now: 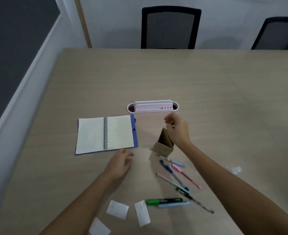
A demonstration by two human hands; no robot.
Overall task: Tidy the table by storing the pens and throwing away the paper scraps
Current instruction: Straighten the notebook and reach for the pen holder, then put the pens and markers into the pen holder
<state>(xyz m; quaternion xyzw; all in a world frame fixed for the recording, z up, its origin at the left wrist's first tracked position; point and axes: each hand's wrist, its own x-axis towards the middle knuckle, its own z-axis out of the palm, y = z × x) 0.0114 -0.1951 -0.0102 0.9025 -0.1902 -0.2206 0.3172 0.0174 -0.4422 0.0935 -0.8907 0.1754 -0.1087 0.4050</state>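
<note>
A brown cardboard pen holder with a triangular opening stands tilted in the middle of the table. My right hand curls around its upper right edge and grips it. Just in front of it lie several pens: a blue one, a pink one, a green marker and a thin black one. Three white paper scraps lie near the front edge. My left hand hovers open and holds nothing, below the notebook.
An open spiral notebook with a blue cover lies at the left. A pink and white desk organiser sits behind the holder. A crumpled clear scrap lies at the right. Two mesh chairs stand beyond the table's far edge.
</note>
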